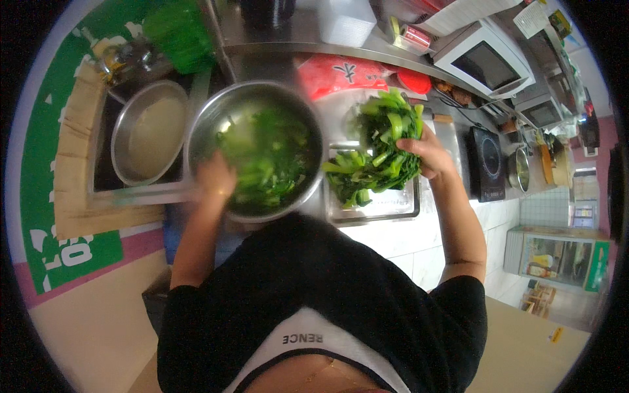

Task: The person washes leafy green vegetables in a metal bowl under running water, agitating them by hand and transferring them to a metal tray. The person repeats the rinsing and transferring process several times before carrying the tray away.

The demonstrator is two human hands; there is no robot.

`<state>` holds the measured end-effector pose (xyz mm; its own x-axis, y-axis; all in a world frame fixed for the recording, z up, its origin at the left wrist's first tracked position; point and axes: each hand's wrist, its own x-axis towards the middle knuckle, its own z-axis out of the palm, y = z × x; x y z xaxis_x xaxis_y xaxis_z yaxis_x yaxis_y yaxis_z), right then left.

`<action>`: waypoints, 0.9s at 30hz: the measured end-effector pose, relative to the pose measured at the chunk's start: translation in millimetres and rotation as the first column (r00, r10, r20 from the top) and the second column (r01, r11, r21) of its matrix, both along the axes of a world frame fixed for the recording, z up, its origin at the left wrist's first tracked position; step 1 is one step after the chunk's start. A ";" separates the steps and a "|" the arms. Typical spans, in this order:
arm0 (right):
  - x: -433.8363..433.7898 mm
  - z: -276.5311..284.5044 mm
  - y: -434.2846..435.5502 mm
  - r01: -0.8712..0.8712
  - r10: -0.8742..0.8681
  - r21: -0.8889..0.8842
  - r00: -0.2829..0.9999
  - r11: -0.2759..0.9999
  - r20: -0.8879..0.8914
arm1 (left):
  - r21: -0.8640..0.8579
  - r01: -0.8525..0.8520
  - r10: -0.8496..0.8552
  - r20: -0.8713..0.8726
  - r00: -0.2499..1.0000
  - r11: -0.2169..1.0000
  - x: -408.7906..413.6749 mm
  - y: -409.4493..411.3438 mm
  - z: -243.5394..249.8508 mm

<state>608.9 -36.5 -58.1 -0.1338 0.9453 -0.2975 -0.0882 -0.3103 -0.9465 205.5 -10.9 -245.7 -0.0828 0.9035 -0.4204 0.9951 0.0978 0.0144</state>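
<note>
My right hand (428,151) grips a bunch of leafy green vegetables (393,162), thumb on top of the stalks. The bunch is above a rectangular stainless steel tray (415,209), and its lower leaves hang over the tray; whether they rest on it I cannot tell. To the left stands a large round steel bowl (317,147) with more leafy greens (268,162) in it, apparently in water. My left hand (216,177) reaches over the bowl's near left side, blurred by motion. Its fingers are hard to make out against the greens, so a hold does not show.
An oval steel basin (118,142) with cloudy liquid sits in the sink at left. A green plastic basket (179,34) is behind it. A red printed bag (339,76) lies beyond the tray, below a steel shelf (304,50). Rightward are an induction cooker (486,162) and a microwave (484,59).
</note>
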 end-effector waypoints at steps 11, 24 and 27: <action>94.0 -156.8 -46.9 0.068 -0.058 -0.057 0.983 0.996 0.172 | 0.164 0.015 -0.058 0.262 0.963 0.986 1.1 -17.0 -11.3; 163.1 -214.6 -55.1 0.125 -0.173 0.119 0.728 0.985 0.663 | 0.328 0.044 -0.143 0.283 0.948 0.944 0.8 -27.8 -6.0; 165.7 -223.2 -53.7 -0.090 -0.042 0.104 0.525 0.991 0.850 | 0.383 0.017 -0.133 0.277 0.951 0.924 -17.1 -28.8 -29.2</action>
